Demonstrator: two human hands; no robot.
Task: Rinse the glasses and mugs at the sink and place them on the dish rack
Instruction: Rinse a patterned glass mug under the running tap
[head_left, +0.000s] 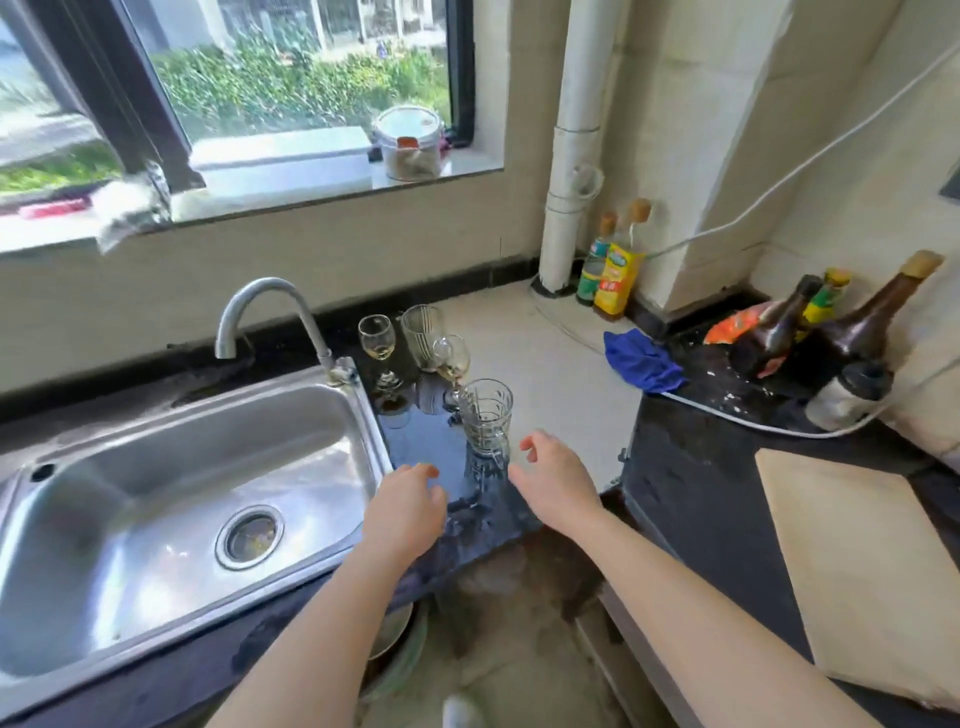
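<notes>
Both hands — left hand (408, 501), right hand (553, 480) — hung open and empty beside the glass mug (485, 418), poised to lift it for rinsing.

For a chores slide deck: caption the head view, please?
Left hand and right hand, both open, near a glass mug beside the steel sink; three glasses stand behind it.

Bright daylight from the window (291, 67), glare on the sink (156, 467), wide-angle bending at blurred edges.
</notes>
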